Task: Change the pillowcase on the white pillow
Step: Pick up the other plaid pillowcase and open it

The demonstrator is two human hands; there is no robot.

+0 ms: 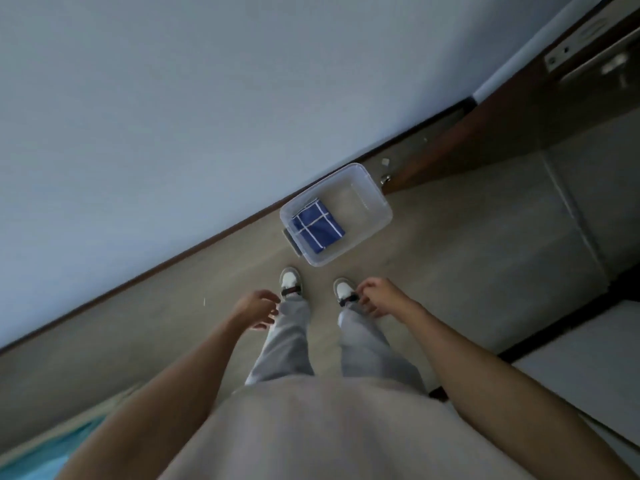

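**Empty hands, the wrong grab ahead**

My left hand (258, 308) and right hand (375, 296) hang loosely curled, fingers holding nothing. The folded blue pillowcase (317, 226) lies in the bin (375, 220) on the floor ahead. The pillow is out of view. Grabbing 1 layer could unfold the pillowcase.

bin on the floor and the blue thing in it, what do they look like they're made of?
Bin: most likely translucent plastic with a matte, frosted finish; the floor and its contents show dimly through the walls, and the rim is rounded and moulded.
Blue thing: looks like woven cloth, folded, dark blue with white grid lines; soft creased edges, no shine. The exact fibre cannot be told.
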